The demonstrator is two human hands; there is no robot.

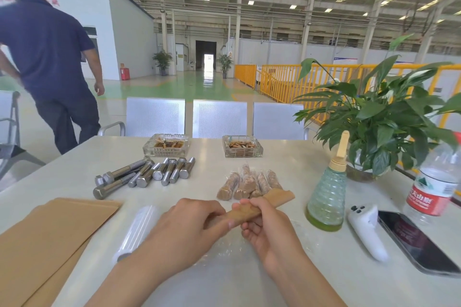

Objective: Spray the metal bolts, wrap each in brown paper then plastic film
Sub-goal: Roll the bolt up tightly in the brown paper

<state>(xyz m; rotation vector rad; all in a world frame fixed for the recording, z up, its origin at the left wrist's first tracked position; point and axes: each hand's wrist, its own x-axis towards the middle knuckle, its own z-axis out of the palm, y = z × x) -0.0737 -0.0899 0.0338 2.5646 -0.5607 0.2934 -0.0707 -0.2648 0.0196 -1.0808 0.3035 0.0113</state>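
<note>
While both hands work above the white table (249, 281), they hold one bolt rolled in brown paper (262, 208), a tube slanting up to the right. The left hand (189, 227) has its grip curled round the tube's lower end, thumb along the top; the right hand (264, 222) has its grip closed on the middle, fingers curled underneath. A crinkled sheet of plastic film (224, 252) lies on the table just below the hands.

Beyond them, a heap of finished bolts wrapped in paper and film (249, 183) lies near the middle of the table. To its left, a pile of bare metal bolts (144, 174) lies touching one another. Brown paper sheets (50, 237) are stacked at the near left edge, with a roll of plastic film (137, 232) just beside them.

Two glass ashtrays sit at the far side. The left ashtray (147, 151) holds cigarette butts in brownish liquid; the right ashtray (259, 152) holds butts piled together. A clear spray bottle (326, 202) to the right has a low layer of green-yellow liquid at its bottom. Near it lie a white controller (366, 229) and a dark phone (419, 244), and a plastic water bottle (434, 187) stands at the right edge, its fill level unclear. A potted plant (379, 117) stands behind the spray bottle.
</note>
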